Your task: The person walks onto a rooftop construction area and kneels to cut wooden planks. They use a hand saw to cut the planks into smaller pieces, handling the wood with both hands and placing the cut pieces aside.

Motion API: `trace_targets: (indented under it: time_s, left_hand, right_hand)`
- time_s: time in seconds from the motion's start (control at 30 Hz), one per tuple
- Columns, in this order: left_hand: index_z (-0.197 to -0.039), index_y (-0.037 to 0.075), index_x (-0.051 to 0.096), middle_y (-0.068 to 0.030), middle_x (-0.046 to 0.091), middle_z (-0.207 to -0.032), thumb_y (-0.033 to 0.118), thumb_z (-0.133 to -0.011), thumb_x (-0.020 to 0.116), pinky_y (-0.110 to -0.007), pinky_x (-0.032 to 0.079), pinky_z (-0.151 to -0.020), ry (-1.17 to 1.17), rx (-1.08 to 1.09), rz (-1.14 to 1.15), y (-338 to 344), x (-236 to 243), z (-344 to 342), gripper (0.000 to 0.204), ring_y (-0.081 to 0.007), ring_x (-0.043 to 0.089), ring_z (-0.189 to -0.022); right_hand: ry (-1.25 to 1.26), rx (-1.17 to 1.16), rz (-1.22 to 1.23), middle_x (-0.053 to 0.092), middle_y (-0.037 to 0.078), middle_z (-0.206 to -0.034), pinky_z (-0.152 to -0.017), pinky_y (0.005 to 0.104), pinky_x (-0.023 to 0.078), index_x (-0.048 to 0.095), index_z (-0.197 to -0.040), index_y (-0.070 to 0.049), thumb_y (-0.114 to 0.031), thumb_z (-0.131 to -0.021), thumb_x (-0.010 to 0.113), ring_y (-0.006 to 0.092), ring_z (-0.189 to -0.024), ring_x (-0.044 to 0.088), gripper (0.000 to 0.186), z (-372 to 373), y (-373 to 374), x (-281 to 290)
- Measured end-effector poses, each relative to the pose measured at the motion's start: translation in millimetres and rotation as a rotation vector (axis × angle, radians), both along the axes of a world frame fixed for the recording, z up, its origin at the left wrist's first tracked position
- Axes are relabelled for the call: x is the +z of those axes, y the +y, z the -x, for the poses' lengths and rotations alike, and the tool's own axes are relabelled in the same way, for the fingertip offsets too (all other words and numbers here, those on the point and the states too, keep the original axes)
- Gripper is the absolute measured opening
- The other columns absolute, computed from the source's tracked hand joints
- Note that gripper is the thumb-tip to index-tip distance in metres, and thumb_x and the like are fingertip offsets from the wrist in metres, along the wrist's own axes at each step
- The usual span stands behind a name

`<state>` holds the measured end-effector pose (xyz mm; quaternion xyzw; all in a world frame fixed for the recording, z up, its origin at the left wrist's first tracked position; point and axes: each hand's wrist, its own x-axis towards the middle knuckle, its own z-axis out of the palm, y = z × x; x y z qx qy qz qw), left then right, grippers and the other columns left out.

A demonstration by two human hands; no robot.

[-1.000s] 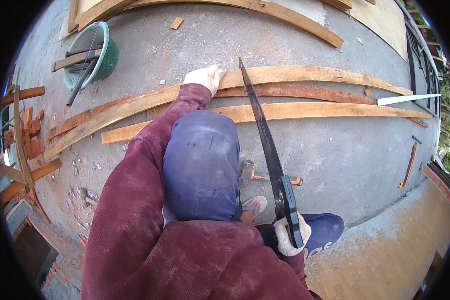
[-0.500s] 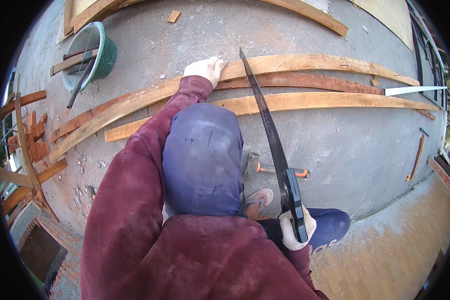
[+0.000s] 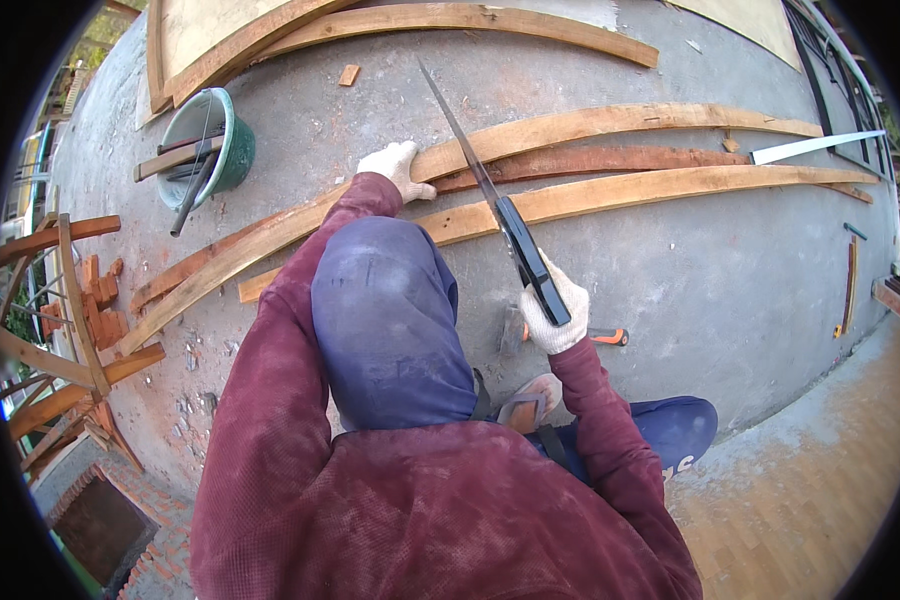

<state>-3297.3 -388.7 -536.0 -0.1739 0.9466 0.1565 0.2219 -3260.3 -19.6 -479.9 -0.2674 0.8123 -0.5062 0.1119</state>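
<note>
My left hand (image 3: 395, 172), in a white knit glove, grips the far wooden plank (image 3: 610, 122), thumb on its near side. My right hand (image 3: 555, 302), also gloved, is closed round the black handle of a handsaw (image 3: 482, 178). The blade slants away to the far left and crosses over the far plank, just right of my left hand. Whether its teeth touch the wood I cannot tell. Between the far plank and a nearer plank (image 3: 630, 189) lies a reddish plank (image 3: 610, 162). A hammer (image 3: 610, 337) with an orange and black handle is partly hidden behind my right hand.
A green bucket (image 3: 238, 155) of tools stands far left. Lumber (image 3: 80, 290) and broken bricks (image 3: 100, 310) are piled at left, above a brick-edged pit (image 3: 100, 530). A pale metal strip (image 3: 815, 148) lies at the planks' right end. Another board (image 3: 470, 18) lies beyond.
My right hand has moved forward and left with the saw, so the blade reaches farther over the planks. The left hand stays on the far plank, its thumb now spread. The view has shifted slightly.
</note>
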Motion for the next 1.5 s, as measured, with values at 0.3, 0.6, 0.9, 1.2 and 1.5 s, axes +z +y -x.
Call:
trace_targets:
  time_s: [0.3, 0.6, 0.9, 1.2, 1.5]
  left_hand:
    - [-0.139, 0.008, 0.06, -0.0192, 0.067, -0.135, 0.066, -0.072, 0.085, -0.045, 0.052, -0.107, 0.072, 0.025, 0.026, -25.0, -9.3, -45.1, 0.093, -0.0365, 0.065, -0.126]
    - [-0.127, 0.008, 0.066, -0.0201, 0.074, -0.121, 0.075, -0.072, 0.08, -0.046, 0.054, -0.101, -0.068, 0.051, -0.02, -30.7, -3.7, -34.0, 0.088, -0.0382, 0.07, -0.118]
    - [-0.137, 0.013, 0.066, -0.0154, 0.067, -0.132, 0.072, -0.066, 0.086, -0.048, 0.053, -0.105, 0.058, 0.086, 0.041, -20.7, -13.2, -40.8, 0.094, -0.0352, 0.064, -0.127]
    - [-0.13, 0.01, 0.07, -0.0161, 0.077, -0.119, 0.063, -0.064, 0.09, -0.045, 0.055, -0.1, 0.07, 0.124, 0.007, -19.4, 44.3, -20.1, 0.088, -0.036, 0.072, -0.113]
    - [-0.128, 0.01, 0.072, -0.0164, 0.078, -0.112, 0.061, -0.064, 0.089, -0.044, 0.057, -0.098, 0.04, 0.142, 0.003, -11.9, 71.2, -16.9, 0.084, -0.0351, 0.075, -0.108]
  right_hand:
    - [-0.065, 0.026, 0.021, 0.075, 0.024, -0.116, -0.084, 0.0389, 0.062, 0.058, -0.144, 0.006, -0.005, -0.083, 0.074, 0.0371, -0.096, 0.078, 0.064, -40.6, -36.5, -19.5]
    - [0.005, -0.008, -0.053, 0.076, 0.024, -0.116, -0.092, 0.0368, 0.06, 0.057, -0.145, 0.007, -0.001, -0.085, 0.07, 0.035, -0.1, 0.078, 0.062, -53.4, -27.5, 30.7]
    - [-0.094, 0.033, -0.057, 0.077, 0.021, -0.106, -0.079, 0.0357, 0.061, 0.063, -0.138, 0.007, 0.0, -0.082, 0.075, 0.0318, -0.09, 0.079, 0.058, -31.8, -4.5, 46.3]
    - [-0.023, 0.083, 0.0, 0.076, 0.022, -0.11, -0.078, 0.0368, 0.062, 0.058, -0.144, 0.006, -0.002, -0.08, 0.076, 0.034, -0.088, 0.078, 0.067, -11.3, -4.1, 100.2]
    - [0.036, 0.118, 0.138, 0.075, 0.021, -0.095, -0.074, 0.0405, 0.061, 0.055, -0.146, 0.007, -0.002, -0.079, 0.075, 0.0371, -0.081, 0.077, 0.07, 8.4, -7.6, 123.4]
